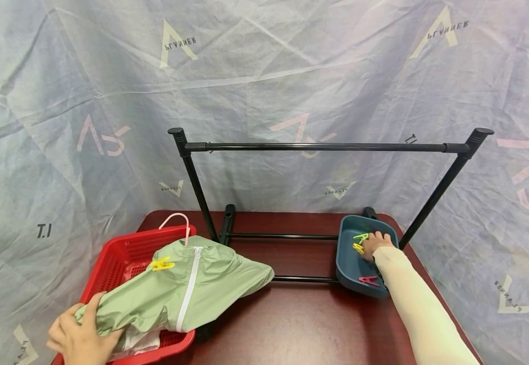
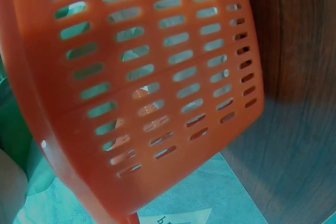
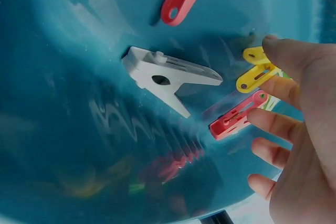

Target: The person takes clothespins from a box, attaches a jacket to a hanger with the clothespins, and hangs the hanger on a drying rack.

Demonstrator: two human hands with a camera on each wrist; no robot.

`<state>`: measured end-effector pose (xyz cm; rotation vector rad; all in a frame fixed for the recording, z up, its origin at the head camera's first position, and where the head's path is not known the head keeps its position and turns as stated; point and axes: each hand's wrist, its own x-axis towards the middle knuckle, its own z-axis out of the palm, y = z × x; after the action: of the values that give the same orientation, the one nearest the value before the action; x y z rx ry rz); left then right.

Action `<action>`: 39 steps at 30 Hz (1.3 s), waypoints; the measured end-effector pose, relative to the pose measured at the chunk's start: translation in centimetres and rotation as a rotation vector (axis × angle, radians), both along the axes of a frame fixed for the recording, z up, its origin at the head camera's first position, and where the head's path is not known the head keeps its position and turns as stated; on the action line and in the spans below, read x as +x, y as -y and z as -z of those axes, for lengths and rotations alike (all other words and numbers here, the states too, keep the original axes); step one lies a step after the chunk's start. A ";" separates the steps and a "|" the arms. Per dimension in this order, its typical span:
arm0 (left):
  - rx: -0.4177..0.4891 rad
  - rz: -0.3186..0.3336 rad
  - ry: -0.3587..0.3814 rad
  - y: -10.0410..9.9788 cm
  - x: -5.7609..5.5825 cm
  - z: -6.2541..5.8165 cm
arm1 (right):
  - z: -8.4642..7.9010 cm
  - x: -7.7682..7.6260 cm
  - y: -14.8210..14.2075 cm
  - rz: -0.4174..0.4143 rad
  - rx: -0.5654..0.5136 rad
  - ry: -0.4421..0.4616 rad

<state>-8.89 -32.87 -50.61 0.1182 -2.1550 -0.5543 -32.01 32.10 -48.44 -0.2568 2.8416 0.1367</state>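
A light green zip jacket point(image 1: 214, 284) with a white zipper lies across the red basket point(image 1: 105, 258). A pink hanger point(image 1: 178, 215) sticks out at its neck, and a yellow clothespin point(image 1: 161, 263) sits on its shoulder. My left hand point(image 1: 82, 329) holds the end of one sleeve, thumb and fingers on either side of the cloth. Inside the blue bin point(image 1: 347, 268), my right hand point(image 1: 376, 245) reaches among clothespins with fingers spread. In the right wrist view, a yellow clothespin point(image 3: 254, 72) lies between its thumb and index finger, with a red clothespin point(image 3: 239, 115) beside the fingertips.
A black rack's top bar point(image 1: 319, 147) spans above the dark red table point(image 1: 292, 319). Its lower bars point(image 1: 287, 236) run between basket and bin. A grey clothespin point(image 3: 168, 77) lies in the bin. White cloth point(image 1: 141, 342) shows in the basket. Printed sheeting point(image 1: 255, 61) hangs around.
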 end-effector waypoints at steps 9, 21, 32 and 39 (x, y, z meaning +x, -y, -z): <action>-0.018 0.008 -0.035 0.0 -0.1 0.0 | 0.0 0.0 0.4 -0.028 0.021 0.003; -0.011 0.001 -0.018 -0.1 0.0 -0.1 | 0.4 -0.2 0.1 -0.062 0.026 -0.023; -0.004 -0.002 -0.012 -0.1 0.0 -0.1 | -0.1 0.1 0.4 -0.086 -0.003 -0.056; -0.003 0.004 -0.008 -0.1 0.0 -0.1 | -0.5 -0.1 0.3 -0.087 -0.012 -0.056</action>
<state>-8.84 -32.77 -50.54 0.1102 -2.1484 -0.5534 -32.12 31.75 -47.95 -0.3851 2.8881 0.1473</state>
